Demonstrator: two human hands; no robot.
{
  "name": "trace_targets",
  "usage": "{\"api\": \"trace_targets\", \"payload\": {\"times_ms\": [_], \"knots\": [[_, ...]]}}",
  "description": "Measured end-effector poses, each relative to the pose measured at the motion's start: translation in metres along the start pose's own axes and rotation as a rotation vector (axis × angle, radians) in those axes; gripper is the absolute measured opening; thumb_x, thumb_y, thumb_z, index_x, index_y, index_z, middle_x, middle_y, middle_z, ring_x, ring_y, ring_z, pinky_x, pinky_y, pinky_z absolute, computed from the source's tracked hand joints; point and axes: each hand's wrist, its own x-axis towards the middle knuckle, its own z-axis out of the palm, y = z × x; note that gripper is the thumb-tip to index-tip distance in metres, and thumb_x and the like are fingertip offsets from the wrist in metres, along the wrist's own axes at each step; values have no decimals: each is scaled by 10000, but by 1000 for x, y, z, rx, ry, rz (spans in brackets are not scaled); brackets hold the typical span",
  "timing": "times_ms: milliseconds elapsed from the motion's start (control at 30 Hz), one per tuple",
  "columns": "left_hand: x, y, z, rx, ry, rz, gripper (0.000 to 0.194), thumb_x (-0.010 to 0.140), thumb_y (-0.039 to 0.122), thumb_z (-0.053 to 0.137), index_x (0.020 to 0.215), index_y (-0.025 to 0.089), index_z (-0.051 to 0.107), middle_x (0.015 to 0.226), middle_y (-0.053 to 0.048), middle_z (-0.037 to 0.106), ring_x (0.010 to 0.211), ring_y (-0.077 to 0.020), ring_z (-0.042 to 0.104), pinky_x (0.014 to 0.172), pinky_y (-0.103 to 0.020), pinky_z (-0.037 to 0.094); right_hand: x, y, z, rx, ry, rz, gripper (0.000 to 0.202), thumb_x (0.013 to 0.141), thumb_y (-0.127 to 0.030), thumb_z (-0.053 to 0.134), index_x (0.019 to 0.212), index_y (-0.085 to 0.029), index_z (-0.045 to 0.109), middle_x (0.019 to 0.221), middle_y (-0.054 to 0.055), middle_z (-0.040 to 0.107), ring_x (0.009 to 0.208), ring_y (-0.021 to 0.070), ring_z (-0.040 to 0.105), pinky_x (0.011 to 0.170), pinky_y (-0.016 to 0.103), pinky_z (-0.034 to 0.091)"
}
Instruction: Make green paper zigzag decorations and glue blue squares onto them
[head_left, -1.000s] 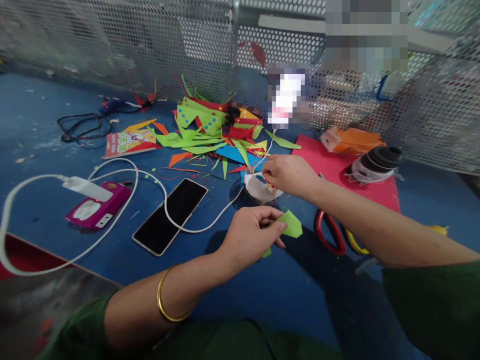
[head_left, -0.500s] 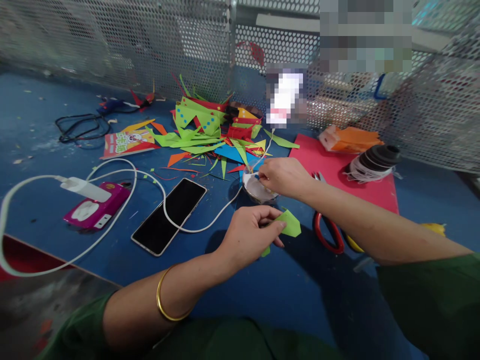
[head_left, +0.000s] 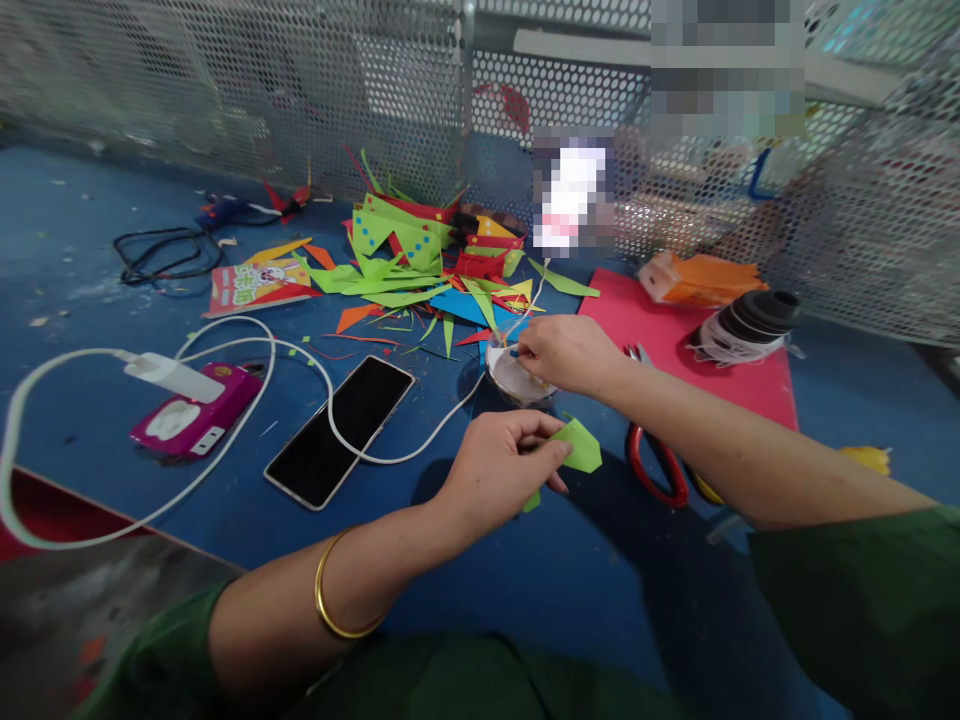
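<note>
A folded piece of green paper [head_left: 581,447] is pinched in my left hand [head_left: 504,465], between thumb and fingers, over the blue table. Just beyond it, my right hand [head_left: 566,352] reaches into a small bowl [head_left: 517,382] with pale contents. Its fingers are closed at the bowl's rim, and whatever they grip is too small to make out. Red-handled scissors [head_left: 657,468] lie under my right forearm, their blades on a red sheet [head_left: 690,380].
Green, blue and red paper scraps [head_left: 405,280] are heaped behind the bowl. A black phone [head_left: 341,432], a purple power bank [head_left: 196,412] and looping white cables lie at left. Behind the red sheet's front part stand a dark thread cone [head_left: 750,325] and an orange packet [head_left: 701,280].
</note>
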Motion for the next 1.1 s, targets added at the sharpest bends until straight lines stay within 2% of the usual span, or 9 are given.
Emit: {"api": "trace_targets", "payload": {"times_ms": [267,433,500,633,700,800,967,1100], "knots": [[-1,-1,0,5,-4,11,188,851,220,647,975,155,773,574,-3,686,466,-82,549,466,-183,418,-1,0,0,70,34,3,221,832,-159,501,810,-160,722,871,106,718,740,184,587,544,297,256],[-1,0,0,7,3,0,182,853,223,644,962,147,769,565,-5,677,457,-85,546,453,-182,404,-6,9,-6,185,94,8,204,809,-141,507,779,-173,707,844,54,720,709,144,578,569,272,321],[-1,1,-1,6,3,0,176,858,221,640,955,142,763,567,-4,676,446,-80,536,449,-181,398,-8,14,-11,373,109,35,161,791,-157,549,752,-174,705,766,27,709,648,122,564,570,256,355],[-1,3,-1,8,6,8,151,864,210,631,925,134,746,550,7,660,446,-79,547,450,-176,388,-17,23,-21,949,65,166,87,759,-205,635,730,-162,704,586,-1,625,525,101,495,503,242,365],[-1,4,-1,7,9,21,136,864,198,624,902,130,736,546,9,654,457,-83,563,450,-176,382,-25,25,-26,1125,47,232,58,736,-212,667,726,-166,702,558,-6,606,500,94,468,474,236,349],[-1,4,-1,0,15,66,121,866,188,619,890,126,720,551,11,652,469,-80,575,460,-177,371,-43,25,-35,1245,68,248,50,705,-223,693,690,-176,700,615,18,650,524,94,483,474,233,361],[-3,4,0,4,35,138,96,849,180,615,834,132,696,558,6,662,508,-82,608,506,-175,380,-79,17,-43,1265,135,270,141,693,-319,731,704,-181,707,581,4,628,530,98,494,491,238,376],[-5,5,1,-3,41,138,173,835,218,616,933,129,727,557,6,659,492,-96,598,480,-185,382,-109,3,-42,1237,244,266,188,722,-372,717,727,-188,681,616,-6,621,573,111,527,559,256,420]]}}
